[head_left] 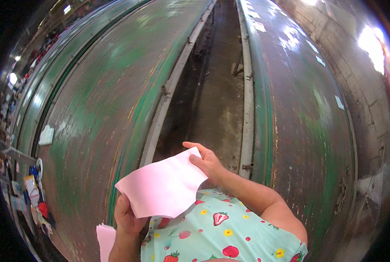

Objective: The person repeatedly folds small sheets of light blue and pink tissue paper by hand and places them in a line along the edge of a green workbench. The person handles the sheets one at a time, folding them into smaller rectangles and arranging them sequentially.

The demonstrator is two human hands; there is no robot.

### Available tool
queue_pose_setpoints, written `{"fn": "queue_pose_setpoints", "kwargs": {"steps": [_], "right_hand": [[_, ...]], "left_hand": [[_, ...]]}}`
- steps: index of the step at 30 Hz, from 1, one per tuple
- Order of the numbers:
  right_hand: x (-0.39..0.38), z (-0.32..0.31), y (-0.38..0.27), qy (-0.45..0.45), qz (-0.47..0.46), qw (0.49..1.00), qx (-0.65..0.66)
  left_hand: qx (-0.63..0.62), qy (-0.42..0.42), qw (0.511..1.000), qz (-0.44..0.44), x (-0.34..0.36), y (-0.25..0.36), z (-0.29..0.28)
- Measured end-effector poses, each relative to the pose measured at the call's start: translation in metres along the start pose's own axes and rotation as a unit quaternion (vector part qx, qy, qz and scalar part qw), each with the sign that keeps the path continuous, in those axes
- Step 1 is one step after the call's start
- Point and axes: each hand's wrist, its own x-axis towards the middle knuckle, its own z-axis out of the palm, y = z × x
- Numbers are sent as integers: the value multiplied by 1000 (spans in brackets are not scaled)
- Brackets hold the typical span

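Note:
A pale pink cut panel (162, 185), smooth and fairly stiff, with curved cut-outs along its lower sides, is held up in front of my body. At its lower left corner my left hand (128, 214) grips the edge, thumb on the front and fingers behind. My right hand (208, 163) pinches the upper right corner between the thumb and the fingers at the back. Beside my left forearm lies more pink material (105, 240), partly hidden by the arm; whether it is one piece or a stack I cannot tell.
Long green-and-brown worn tables run away on the left (94, 100) and right (299, 113), with metal rails along a narrow dark aisle (208, 96). A crumpled whitish cloth (46, 135) lies far left. Pale pieces (339, 102) dot the right table beside a block wall (356, 74).

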Motion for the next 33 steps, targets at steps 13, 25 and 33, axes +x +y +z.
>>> {"fn": "queue_pose_setpoints", "kwargs": {"steps": [13, 25, 33], "right_hand": [[-56, -119, -44, 254, -104, 941, -199], [100, -95, -161, 204, -286, 808, -472], [210, -113, -203, 263, -236, 784, -510]], "left_hand": [[94, -29, 989, -111, 178, -39, 67], [181, -195, 956, -126, 377, -83, 120], [292, -219, 921, -133, 472, -56, 160]]}}
